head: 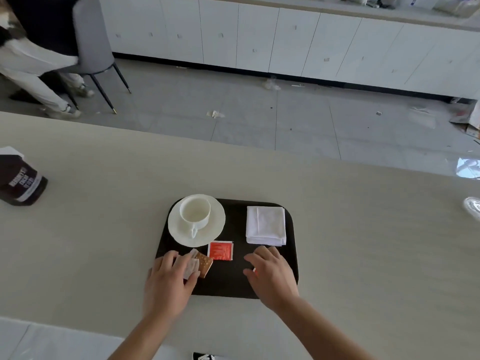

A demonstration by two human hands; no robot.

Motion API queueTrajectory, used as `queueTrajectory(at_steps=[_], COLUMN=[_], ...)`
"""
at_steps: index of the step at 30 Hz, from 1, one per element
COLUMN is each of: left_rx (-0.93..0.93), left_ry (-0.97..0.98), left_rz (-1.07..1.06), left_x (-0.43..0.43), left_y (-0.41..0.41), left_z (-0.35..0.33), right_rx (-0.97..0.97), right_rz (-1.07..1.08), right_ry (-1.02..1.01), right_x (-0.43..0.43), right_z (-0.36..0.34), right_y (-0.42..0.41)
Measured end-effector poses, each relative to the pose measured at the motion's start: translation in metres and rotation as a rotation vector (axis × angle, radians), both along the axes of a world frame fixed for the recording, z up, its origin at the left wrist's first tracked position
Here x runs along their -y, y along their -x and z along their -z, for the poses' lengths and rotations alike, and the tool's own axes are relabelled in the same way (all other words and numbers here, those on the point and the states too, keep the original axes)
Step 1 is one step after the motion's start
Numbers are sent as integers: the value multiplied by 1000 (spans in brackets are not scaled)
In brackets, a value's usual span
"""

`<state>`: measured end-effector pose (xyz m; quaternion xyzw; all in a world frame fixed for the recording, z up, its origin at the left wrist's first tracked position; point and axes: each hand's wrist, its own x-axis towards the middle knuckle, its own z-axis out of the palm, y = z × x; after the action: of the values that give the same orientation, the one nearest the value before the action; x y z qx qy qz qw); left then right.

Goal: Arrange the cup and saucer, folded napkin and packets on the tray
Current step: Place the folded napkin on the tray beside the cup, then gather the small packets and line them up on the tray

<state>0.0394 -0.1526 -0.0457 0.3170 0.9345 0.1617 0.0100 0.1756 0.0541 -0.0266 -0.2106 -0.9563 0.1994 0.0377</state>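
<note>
A dark tray lies on the pale table. At its far left a white cup stands on a white saucer, handle toward me. A folded white napkin lies at the far right. A red packet lies flat near the middle. My left hand holds a clear-wrapped biscuit packet at the tray's near left. My right hand hovers over the near right, fingers curled around a small packet of which only a red-and-white bit shows.
A dark brown carton stands on the table at far left. A clear glass object sits at the right edge. Beyond the table, a grey chair with a seated person and white cabinets.
</note>
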Motion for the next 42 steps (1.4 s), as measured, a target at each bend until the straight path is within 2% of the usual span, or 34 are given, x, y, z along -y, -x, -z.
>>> queueTrajectory(at_steps=[4,8,13,19,23,27,33,37,42], left_rx=[99,56,42,97,119,147,200,204,224], left_ry=[86,91,105,63,9,-40,-108,-102,-127], left_rz=[35,82,161,224,287,243,97,151,233], left_x=[-6,-7,-11,-24,-26,-13,-3,-7,-19], left_y=[-6,-5,-4,-9,-13,-8,-5,-10,-17], left_z=[-2,-1,1,-1,-4,-3,1,3,3], right_rx=[33,164,127,95,42,-6,94,146,144], right_rz=[-252,-364,-312,-140,-22,-98,-170,-192,-105], right_ry=[-63,-181,-226,-213,-155,-57,28,-36,-33], right_x=[23,23,4,-18,-16,10,45,42,27], right_z=[8,13,9,8,2,-5,5,11,15], right_y=[31,41,7,-33,-28,6,48,41,20])
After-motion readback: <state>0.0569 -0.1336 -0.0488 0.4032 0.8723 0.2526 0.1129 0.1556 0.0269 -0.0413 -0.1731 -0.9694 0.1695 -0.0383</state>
